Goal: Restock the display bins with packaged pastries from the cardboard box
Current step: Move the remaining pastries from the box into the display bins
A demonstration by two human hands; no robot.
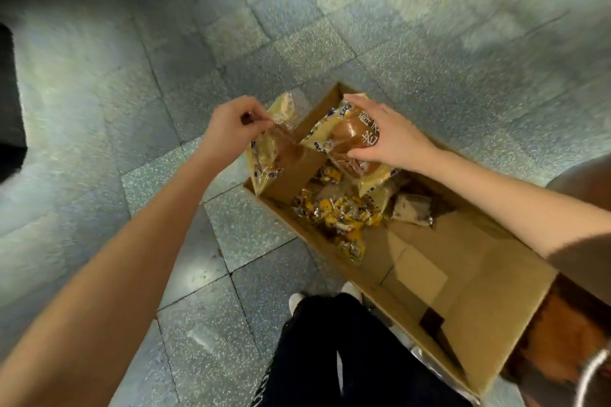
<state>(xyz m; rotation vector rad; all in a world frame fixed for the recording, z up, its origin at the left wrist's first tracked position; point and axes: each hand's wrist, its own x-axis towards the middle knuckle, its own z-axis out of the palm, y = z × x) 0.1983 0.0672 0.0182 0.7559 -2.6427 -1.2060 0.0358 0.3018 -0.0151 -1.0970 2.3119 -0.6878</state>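
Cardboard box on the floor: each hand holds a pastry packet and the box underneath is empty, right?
Not empty: the head view shows yellow-wrapped packets lying inside the cardboard box on the floor. The left hand does hold the left pastry packet, and the right hand the right pastry packet.

The right hand (pixel 388 137) covers part of the clear-and-yellow wrapped brown bun (pixel 347 135). The second clear-and-yellow packet (pixel 267 155), pinched by the left hand (pixel 231 124), and the small yellow-and-dark packets (pixel 337 211) in the brown cardboard box (pixel 496 291) are too blurred to read.
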